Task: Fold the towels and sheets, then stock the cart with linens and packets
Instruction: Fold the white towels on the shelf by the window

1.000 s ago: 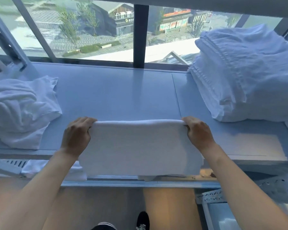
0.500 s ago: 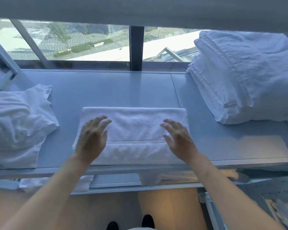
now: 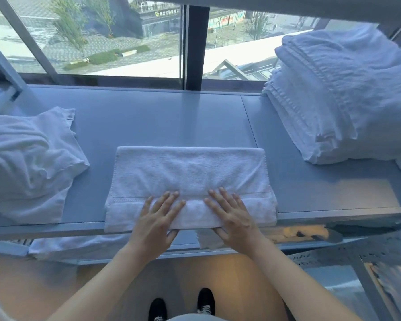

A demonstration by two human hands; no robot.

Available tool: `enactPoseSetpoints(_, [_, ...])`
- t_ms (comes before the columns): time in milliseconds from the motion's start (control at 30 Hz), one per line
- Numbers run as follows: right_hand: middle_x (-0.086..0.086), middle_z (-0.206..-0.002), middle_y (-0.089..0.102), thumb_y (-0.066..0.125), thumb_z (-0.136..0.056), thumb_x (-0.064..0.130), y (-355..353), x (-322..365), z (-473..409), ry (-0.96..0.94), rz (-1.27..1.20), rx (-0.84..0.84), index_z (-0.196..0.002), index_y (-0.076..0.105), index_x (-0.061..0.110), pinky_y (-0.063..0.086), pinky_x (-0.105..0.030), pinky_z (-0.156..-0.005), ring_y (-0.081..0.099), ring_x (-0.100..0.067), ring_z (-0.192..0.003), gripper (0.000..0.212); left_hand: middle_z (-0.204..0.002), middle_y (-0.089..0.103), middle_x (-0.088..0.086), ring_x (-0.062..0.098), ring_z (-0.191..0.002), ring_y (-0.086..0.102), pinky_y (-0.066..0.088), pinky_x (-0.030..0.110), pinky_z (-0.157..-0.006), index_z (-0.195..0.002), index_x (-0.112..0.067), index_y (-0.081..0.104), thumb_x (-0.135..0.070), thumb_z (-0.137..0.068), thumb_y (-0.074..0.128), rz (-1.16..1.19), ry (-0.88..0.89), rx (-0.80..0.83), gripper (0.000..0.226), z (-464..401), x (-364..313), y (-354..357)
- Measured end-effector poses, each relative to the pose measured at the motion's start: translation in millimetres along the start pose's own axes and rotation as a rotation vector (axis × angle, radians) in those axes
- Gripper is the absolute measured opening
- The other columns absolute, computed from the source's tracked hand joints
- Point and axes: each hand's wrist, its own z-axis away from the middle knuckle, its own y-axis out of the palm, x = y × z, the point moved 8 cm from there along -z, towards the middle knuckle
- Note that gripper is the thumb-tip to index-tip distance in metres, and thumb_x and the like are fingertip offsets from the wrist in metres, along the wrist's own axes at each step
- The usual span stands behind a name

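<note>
Glass of a wide window (image 3: 102,38) with a dark upright post fills the top of the view; a street, trees and a low building are seen through it, and a sign on that building is too small to be read. Below it, a long pale blue-grey flat desk (image 3: 162,121) is spread from edge to edge, a seam being visible right of its middle.

At the right end of the desk, a tall stack of folded white ribbed linens (image 3: 338,93) is piled against the window side. At the left end, a crumpled heap of white unfolded towels (image 3: 28,163) is laid on the desk, well apart from the stack.

Between them, at the near edge of the desk, a folded white terry towel (image 3: 190,177) is laid flat as a rectangle, its woven band running along the near side and its near edge slightly overhanging. A lower shelf (image 3: 241,251) under the desk is partly seen, with more white cloth (image 3: 74,246) lying on it; no container, label or writing can be made out on any of the linens.

The left hand (image 3: 156,224) and the right hand (image 3: 233,222) are pressed palm-down on the near part of the folded towel, side by side and just apart. The grip of each is spread, fingers flat on the cloth, nothing being pinched. Black shoes (image 3: 183,306) are seen on the floor below.
</note>
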Motion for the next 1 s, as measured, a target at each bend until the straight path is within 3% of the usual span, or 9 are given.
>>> enactPoseSetpoints(100, [0.007, -0.171, 0.019, 0.052, -0.094, 0.015, -8.2, -2.5, 11.1, -0.014, -0.082, -0.004, -0.161, 0.030, 0.024, 0.015, -0.042, -0.127, 0.011, -0.017, -0.159, 0.071, -0.160, 0.043, 0.003, 0.025, -0.148, 0.042, 0.035, 0.054, -0.117, -0.149, -0.019, 0.053, -0.025, -0.088, 0.050, 0.049, 0.015, -0.103, 0.061, 12.0, 4.1, -12.9])
enactPoseSetpoints(167, [0.002, -0.166, 0.033, 0.054, -0.085, -0.007, -23.7, -14.1, 19.6, 0.025, -0.123, -0.054, -0.157, 0.042, 0.016, 0.027, -0.044, -0.124, 0.028, -0.020, -0.155, 0.076, -0.154, 0.052, 0.005, 0.028, -0.141, 0.051, 0.040, 0.056, -0.113, -0.142, -0.015, 0.060, -0.007, -0.077, 0.059, 0.074, -0.005, -0.166, 0.066, 22.0, 17.1, -22.3])
enactPoseSetpoints(267, [-0.009, -0.151, 0.054, 0.053, -0.077, -0.023, -46.0, -41.7, 37.0, 0.087, -0.126, -0.144, -0.143, 0.059, 0.004, 0.042, -0.046, -0.116, 0.049, -0.028, -0.142, 0.071, -0.146, 0.060, 0.007, 0.031, -0.133, 0.058, 0.045, 0.053, -0.107, -0.135, -0.010, 0.067, 0.004, -0.065, 0.048, 0.054, -0.051, -0.222, 0.073, 41.1, 48.6, -34.9])
enactPoseSetpoints(333, [-0.008, -0.144, 0.061, 0.054, -0.077, -0.024, -57.1, -57.5, 46.7, 0.134, -0.112, -0.170, -0.137, 0.064, 0.005, 0.048, -0.042, -0.110, 0.058, -0.028, -0.133, 0.067, -0.140, 0.064, 0.008, 0.033, -0.128, 0.062, 0.049, 0.053, -0.102, -0.130, -0.008, 0.069, 0.008, -0.065, 0.045, 0.054, -0.086, -0.236, 0.071, 50.5, 66.3, -43.9])
enactPoseSetpoints(500, [-0.006, -0.115, 0.073, 0.058, -0.077, -0.015, -90.4, -80.7, 20.8, 0.224, -0.023, -0.239, -0.121, 0.069, 0.015, 0.059, -0.042, -0.071, 0.070, -0.034, -0.098, 0.055, -0.127, 0.071, 0.008, 0.035, -0.109, 0.068, 0.054, 0.049, -0.092, -0.124, -0.011, 0.071, 0.004, -0.071, 0.039, 0.056, -0.127, -0.274, 0.063, 19.0, 87.5, -87.1])
enactPoseSetpoints(700, [-0.013, -0.097, 0.073, 0.056, -0.091, 0.007, -177.3, -116.2, -80.7, 0.307, 0.124, -0.270, -0.100, 0.069, 0.018, 0.051, -0.042, -0.069, 0.069, -0.042, -0.090, 0.019, -0.121, 0.072, 0.014, 0.042, -0.109, 0.066, 0.052, 0.051, -0.091, -0.124, -0.016, 0.070, -0.012, -0.082, 0.032, 0.017, -0.207, -0.338, 0.057, -94.4, 119.3, -175.9])
enactPoseSetpoints(867, [-0.007, -0.109, 0.074, 0.056, -0.093, 0.004, -242.3, -109.0, -98.7, 0.241, 0.154, -0.554, -0.116, 0.070, 0.019, 0.052, -0.040, -0.078, 0.069, -0.035, -0.099, 0.031, -0.124, 0.071, 0.016, 0.041, -0.112, 0.063, 0.051, 0.049, -0.095, -0.126, -0.015, 0.067, 0.001, -0.082, 0.044, -0.011, -0.187, -0.531, 0.052, -109.3, 135.7, -229.2])
enactPoseSetpoints(1000, [-0.004, -0.117, 0.074, 0.054, -0.086, -0.004, -207.7, -89.1, -56.0, 0.112, 0.143, -0.552, -0.124, 0.069, 0.016, 0.049, -0.041, -0.089, 0.067, -0.031, -0.103, 0.045, -0.130, 0.069, 0.013, 0.037, -0.117, 0.062, 0.047, 0.048, -0.101, -0.130, -0.013, 0.066, 0.001, -0.084, 0.044, 0.003, -0.132, -0.536, 0.053, -52.7, 127.6, -191.3])
